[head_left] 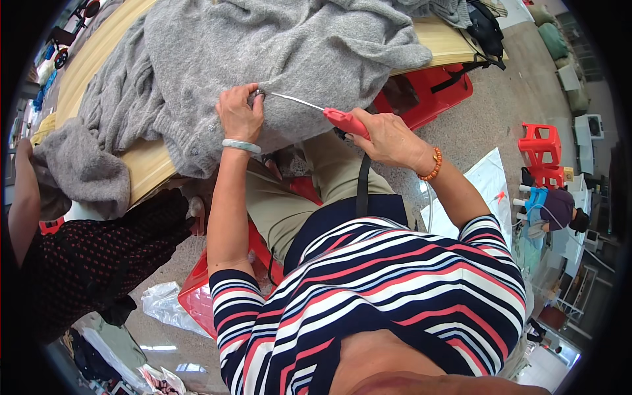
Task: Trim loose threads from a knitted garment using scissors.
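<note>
A grey knitted sweater (263,43) lies heaped over the table edge and hangs down toward my lap. My left hand (241,117) is closed on the knit, thumb and fingers pinched together; a small dark spot shows between them, too small to make out. In my right hand (394,139) is a red-handled tool (342,120) with a long, thin, slightly bent metal shaft, its fingers wrapped round the handle. The shaft's tip points left and ends close to my left fingertips. A pale cord runs down below my right wrist.
The wooden table (155,172) curves away left, where another person's arm (25,197) reaches to grey knitwear (99,172). Red plastic stools (434,92) stand under the table and further right (540,145). A white sheet (487,191) lies right; clear plastic (170,306) lies on the floor.
</note>
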Demonstrator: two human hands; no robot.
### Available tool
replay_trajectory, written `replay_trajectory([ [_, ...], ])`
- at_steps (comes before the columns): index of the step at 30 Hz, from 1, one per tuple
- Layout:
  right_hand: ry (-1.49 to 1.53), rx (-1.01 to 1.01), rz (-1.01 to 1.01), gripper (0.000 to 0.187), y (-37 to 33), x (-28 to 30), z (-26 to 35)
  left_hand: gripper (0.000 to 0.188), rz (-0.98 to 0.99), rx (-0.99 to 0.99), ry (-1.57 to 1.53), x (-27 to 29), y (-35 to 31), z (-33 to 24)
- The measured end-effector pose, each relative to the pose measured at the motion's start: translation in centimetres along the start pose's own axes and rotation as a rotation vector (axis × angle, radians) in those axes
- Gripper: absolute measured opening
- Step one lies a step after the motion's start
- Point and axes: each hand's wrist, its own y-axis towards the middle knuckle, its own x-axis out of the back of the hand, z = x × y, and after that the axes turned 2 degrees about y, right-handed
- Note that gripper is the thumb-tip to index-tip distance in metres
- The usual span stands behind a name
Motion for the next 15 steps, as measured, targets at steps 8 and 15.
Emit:
replay_trajectory([
  [8,-0.029,0.038,0.025,0.028,0.6,0.4,1.8,0.016,0.023,0.079,-0.357,1.0,0.1,1.1],
  [15,0.081,0.058,0.045,0.026,-0.4,-0.2,1.1,0.030,-0.128,-0.193,-0.099,0.6,-2.2,-0.2],
])
